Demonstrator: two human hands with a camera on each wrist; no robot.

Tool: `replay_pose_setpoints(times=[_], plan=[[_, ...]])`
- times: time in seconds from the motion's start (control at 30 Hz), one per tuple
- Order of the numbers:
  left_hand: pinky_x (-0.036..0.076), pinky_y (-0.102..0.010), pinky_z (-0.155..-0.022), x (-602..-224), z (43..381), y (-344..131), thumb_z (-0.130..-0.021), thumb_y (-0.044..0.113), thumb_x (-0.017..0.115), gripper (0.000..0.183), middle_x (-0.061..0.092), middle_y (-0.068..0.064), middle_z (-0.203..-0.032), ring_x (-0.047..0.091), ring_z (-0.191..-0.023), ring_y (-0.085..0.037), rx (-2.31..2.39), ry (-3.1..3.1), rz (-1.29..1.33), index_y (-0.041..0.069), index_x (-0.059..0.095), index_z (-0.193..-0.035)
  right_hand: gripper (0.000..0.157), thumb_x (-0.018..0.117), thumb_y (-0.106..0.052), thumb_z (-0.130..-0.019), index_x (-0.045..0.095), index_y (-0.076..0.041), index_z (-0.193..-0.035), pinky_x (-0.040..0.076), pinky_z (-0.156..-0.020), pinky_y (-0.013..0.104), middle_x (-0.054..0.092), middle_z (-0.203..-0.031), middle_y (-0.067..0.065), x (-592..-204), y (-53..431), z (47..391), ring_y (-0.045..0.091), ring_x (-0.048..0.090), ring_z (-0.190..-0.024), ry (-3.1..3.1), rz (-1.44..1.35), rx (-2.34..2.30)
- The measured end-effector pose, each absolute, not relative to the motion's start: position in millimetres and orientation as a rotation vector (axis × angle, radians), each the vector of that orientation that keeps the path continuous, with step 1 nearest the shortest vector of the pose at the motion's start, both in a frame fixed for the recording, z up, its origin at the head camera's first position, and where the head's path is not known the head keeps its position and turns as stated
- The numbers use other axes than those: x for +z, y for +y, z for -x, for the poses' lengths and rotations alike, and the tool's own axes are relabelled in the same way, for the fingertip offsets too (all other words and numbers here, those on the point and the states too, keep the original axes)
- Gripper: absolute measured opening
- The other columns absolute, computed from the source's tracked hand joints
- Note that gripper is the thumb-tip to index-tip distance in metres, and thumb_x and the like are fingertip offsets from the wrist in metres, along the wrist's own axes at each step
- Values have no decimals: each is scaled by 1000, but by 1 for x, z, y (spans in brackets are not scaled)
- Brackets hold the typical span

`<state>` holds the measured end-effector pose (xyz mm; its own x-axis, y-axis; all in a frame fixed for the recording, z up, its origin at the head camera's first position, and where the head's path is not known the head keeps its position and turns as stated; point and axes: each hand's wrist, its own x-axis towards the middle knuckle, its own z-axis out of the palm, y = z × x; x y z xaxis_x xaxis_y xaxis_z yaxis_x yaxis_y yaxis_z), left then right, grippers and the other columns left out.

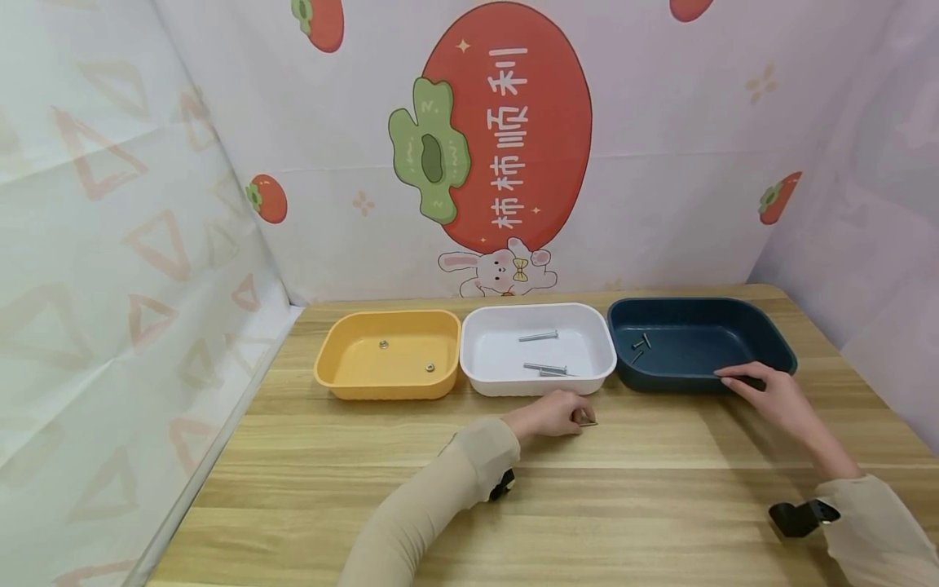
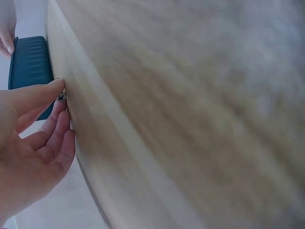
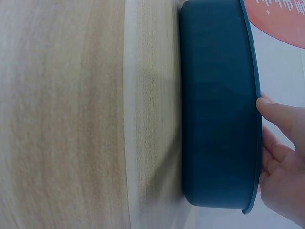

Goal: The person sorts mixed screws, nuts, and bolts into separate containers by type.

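In the head view my left hand (image 1: 555, 413) is low over the wooden table, just in front of the white tray (image 1: 477, 385). Its thumb and fingertips pinch a small screw (image 1: 589, 423), whose cross-slotted head (image 2: 61, 98) shows in the left wrist view. My right hand (image 1: 776, 399) grips the front rim of the dark blue tray (image 3: 219, 105), thumb outside and fingers over the inner side. Small screws (image 1: 643, 342) lie at the left inside that tray. Several longer bolts (image 1: 539, 336) lie in the white tray.
A yellow tray (image 1: 389, 390) holding two nuts (image 1: 384, 345) is at the left of the row. The three trays stand side by side near the table's back edge. A printed cloth (image 1: 645, 220) hangs behind them, with more cloth at both sides.
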<state>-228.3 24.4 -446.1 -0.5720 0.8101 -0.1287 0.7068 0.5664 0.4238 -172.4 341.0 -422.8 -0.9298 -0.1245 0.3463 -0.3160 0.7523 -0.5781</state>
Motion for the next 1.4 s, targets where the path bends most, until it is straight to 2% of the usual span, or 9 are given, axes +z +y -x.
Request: replay_pose_setpoints(times=[0.17, 0.3, 0.43, 0.53, 0.63, 0.73, 0.83, 1.27, 1.4], plan=[[38, -12, -63, -455, 234, 25, -79, 13, 65, 13, 56, 7, -73, 49, -67, -2, 502, 2472, -1237, 15, 64, -92, 18, 57, -11, -86, 64, 0, -98, 33, -66, 12, 57, -97, 15, -428, 343, 175, -22, 32, -86, -2652, -330, 995], [37, -11, -61, -446, 227, 25, -80, 9, 64, 12, 57, 6, -72, 49, -65, -2, 491, 2485, -1215, 12, 64, -92, 17, 57, -14, -86, 65, -4, -99, 34, -68, 16, 58, -98, 11, -439, 351, 181, -17, 37, -86, -2640, -329, 1024], [34, -8, -58, -446, 224, 26, -81, 10, 63, 11, 56, 7, -73, 46, -62, 0, 474, 2517, -1240, 12, 64, -92, 16, 58, -19, -86, 66, -15, -99, 34, -70, 11, 55, -96, -13, -452, 360, 187, -15, 39, -88, -2654, -295, 946], [32, -8, -57, -446, 224, 26, -81, 11, 63, 10, 54, 7, -72, 43, -62, 0, 452, 2530, -1250, 12, 64, -91, 16, 58, -20, -86, 65, -15, -99, 36, -74, 15, 55, -96, -13, -455, 361, 188, -8, 43, -89, -2653, -296, 948], [31, -8, -58, -447, 224, 26, -81, 10, 63, 9, 53, 6, -72, 43, -63, -2, 445, 2530, -1259, 12, 63, -90, 17, 56, -17, -87, 65, -9, -99, 37, -76, 29, 57, -98, 5, -446, 355, 183, 4, 47, -91, -2646, -307, 1011], [31, -9, -58, -447, 224, 26, -81, 9, 63, 9, 52, 7, -71, 42, -62, -2, 451, 2522, -1258, 11, 63, -90, 18, 56, -15, -87, 64, -5, -99, 37, -74, 32, 57, -98, 13, -436, 347, 177, -5, 44, -89, -2652, -296, 1016], [32, -9, -58, -445, 224, 25, -81, 10, 63, 9, 51, 7, -71, 42, -62, -3, 450, 2509, -1240, 11, 63, -90, 17, 57, -14, -86, 65, -4, -98, 36, -69, 19, 57, -97, 13, -432, 343, 175, -20, 34, -86, -2649, -293, 996], [34, -9, -59, -441, 225, 34, -85, 9, 57, 9, 57, 4, -78, 43, -64, -3, 567, 2435, -1243, 8, 63, -92, 19, 57, -12, -86, 63, 0, -100, 32, -66, 8, 51, -95, -16, -426, 342, 174, -22, 33, -88, -2654, -359, 976], [33, -8, -59, -439, 224, 40, -86, 9, 56, 10, 55, 5, -77, 44, -65, -2, 613, 2445, -1304, 8, 62, -93, 19, 57, -10, -86, 63, 1, -99, 32, -66, 8, 55, -95, -8, -424, 341, 172, -23, 32, -87, -2663, -349, 965]])
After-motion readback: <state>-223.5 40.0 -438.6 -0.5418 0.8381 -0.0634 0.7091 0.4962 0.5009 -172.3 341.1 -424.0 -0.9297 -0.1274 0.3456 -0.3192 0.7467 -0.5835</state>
